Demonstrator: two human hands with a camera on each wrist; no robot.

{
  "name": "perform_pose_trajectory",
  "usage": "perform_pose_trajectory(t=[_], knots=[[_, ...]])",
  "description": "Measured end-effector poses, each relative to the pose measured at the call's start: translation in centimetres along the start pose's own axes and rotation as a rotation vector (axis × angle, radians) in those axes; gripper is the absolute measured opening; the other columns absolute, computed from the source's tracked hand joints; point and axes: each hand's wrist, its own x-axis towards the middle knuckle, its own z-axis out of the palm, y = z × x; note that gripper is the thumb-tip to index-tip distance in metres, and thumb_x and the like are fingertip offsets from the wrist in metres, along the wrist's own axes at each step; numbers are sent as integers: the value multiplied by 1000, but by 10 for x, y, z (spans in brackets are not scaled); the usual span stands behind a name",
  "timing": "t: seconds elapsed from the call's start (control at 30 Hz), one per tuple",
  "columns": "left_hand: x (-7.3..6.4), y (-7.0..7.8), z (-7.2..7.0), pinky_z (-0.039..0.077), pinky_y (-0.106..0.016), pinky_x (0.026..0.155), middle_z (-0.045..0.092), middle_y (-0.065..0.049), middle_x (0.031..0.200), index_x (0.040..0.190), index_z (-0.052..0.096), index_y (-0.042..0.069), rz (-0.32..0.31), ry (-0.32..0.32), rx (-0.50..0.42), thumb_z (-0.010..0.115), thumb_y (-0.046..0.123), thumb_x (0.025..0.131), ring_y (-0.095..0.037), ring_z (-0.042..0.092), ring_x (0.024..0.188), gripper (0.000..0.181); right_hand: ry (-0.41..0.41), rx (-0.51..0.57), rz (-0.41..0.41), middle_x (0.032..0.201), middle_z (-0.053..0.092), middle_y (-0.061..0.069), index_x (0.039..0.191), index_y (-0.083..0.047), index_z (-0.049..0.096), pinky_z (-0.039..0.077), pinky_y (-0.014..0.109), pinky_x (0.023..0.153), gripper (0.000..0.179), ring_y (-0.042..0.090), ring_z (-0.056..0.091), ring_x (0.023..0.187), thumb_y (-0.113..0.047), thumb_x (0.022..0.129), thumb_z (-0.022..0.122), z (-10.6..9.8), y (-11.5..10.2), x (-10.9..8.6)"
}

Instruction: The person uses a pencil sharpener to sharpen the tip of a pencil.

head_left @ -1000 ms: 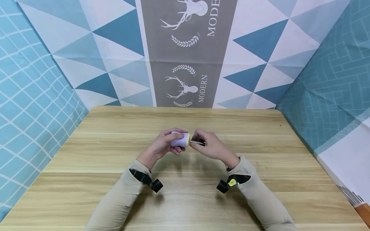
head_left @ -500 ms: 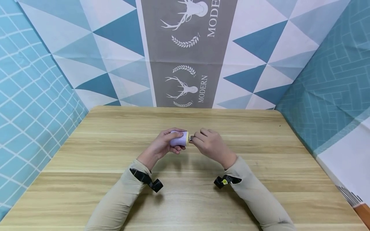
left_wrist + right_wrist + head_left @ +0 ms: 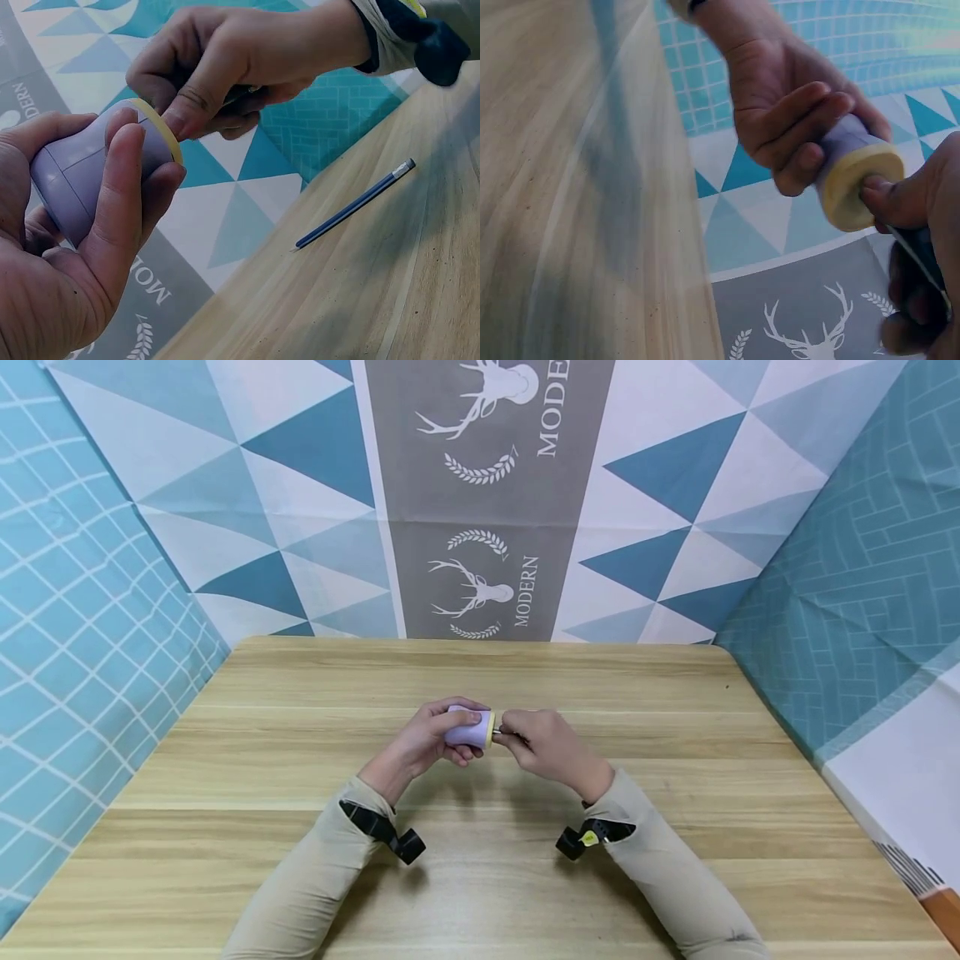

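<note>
My left hand (image 3: 431, 735) grips a small lilac cylinder (image 3: 461, 731) with a seam along its side. A pale yellow rim (image 3: 890, 156) surrounds a recess in its end, which faces my right hand (image 3: 551, 743). Held in my right hand is a slim dark thing (image 3: 922, 259) with a shiny metal edge; its kind I cannot tell. My right thumb lies at the recess, and a short metal piece shows between the hand and the rim in the head view. My curled fingers hide most of it. Both hands are over the middle of the table.
The wooden table (image 3: 300, 860) spreads below both arms. In the left wrist view a blue pencil (image 3: 352, 206) with a pale band and dark end lies on it. Patterned cloth (image 3: 480, 493) hangs behind and at both sides. A black camera (image 3: 408, 846) sits on each wrist.
My right hand has turned back and forth at the cylinder's yellow end, its knuckles raised half a second ago and lower now. The metal piece shows shorter than a second ago. My left hand stays nearly still.
</note>
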Motion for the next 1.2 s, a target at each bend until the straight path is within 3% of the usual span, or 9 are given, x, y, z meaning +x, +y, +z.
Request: perform_pose_trajectory(t=[0.23, 0.37, 0.57, 0.67, 0.73, 0.8, 1.03, 1.1, 1.2], knots=[[0, -3, 2, 56, -23, 46, 63, -20, 82, 121, 61, -4, -26, -15, 10, 57, 9, 93, -16, 65, 53, 31, -147, 382, 515, 60, 50, -6, 68, -9, 51, 30, 21, 48, 28, 5, 38, 53, -1, 89, 68, -12, -6, 4], [1, -5, 4, 56, -23, 46, 62, -20, 82, 113, 66, 3, -31, -21, 2, 58, 9, 92, -17, 65, 54, 23, -203, 515, 683, 55, 42, -6, 70, -5, 55, 29, 22, 44, 24, 8, 37, 49, -2, 90, 66, -16, -4, 5], [2, -7, 4, 56, -24, 46, 62, -21, 84, 111, 68, 6, -21, -13, 7, 59, 8, 91, -18, 66, 55, 22, -223, 890, 960, 48, 36, -2, 68, -6, 49, 19, 20, 35, 29, 7, 27, 39, -1, 94, 59, -20, -1, 7], [2, -7, 3, 57, -25, 47, 63, -20, 82, 117, 65, 1, -11, -9, 14, 57, 8, 92, -18, 66, 55, 27, -206, 917, 999, 49, 36, -1, 69, -5, 50, 18, 21, 36, 27, 8, 27, 40, -2, 94, 59, -20, -1, 8], [2, -6, 2, 57, -25, 47, 63, -20, 81, 121, 62, -3, -3, -7, 12, 57, 8, 92, -17, 66, 55, 31, -187, 821, 956, 52, 41, 0, 73, -5, 54, 22, 21, 37, 22, 9, 31, 42, -6, 94, 62, -18, -2, 8], [2, -4, 1, 57, -25, 48, 64, -20, 80, 123, 60, -4, 5, -3, 3, 56, 8, 93, -17, 66, 54, 33, -140, 658, 834, 58, 47, -1, 78, -6, 58, 29, 21, 39, 17, 9, 38, 47, -8, 92, 66, -15, -3, 8], [3, -1, -1, 57, -25, 47, 66, -18, 77, 119, 64, 1, 27, 21, -35, 56, 8, 93, -16, 66, 54, 28, 110, -135, -61, 70, 54, 2, 78, -5, 59, 47, 24, 49, 10, 13, 50, 58, -2, 84, 66, 3, 12, 1], [4, 0, -1, 57, -25, 47, 67, -18, 76, 119, 63, 1, 21, 20, -42, 56, 8, 94, -16, 65, 53, 28, 169, -305, -227, 69, 54, 5, 76, -3, 59, 47, 26, 47, 9, 16, 50, 57, -3, 84, 63, 6, 15, 1], [3, 0, -2, 57, -25, 47, 67, -18, 74, 121, 61, 0, 8, 25, -53, 54, 8, 95, -15, 65, 53, 28, 213, -476, -325, 69, 58, 5, 76, -1, 64, 45, 26, 45, 15, 19, 51, 56, -5, 89, 59, 8, 16, 0]])
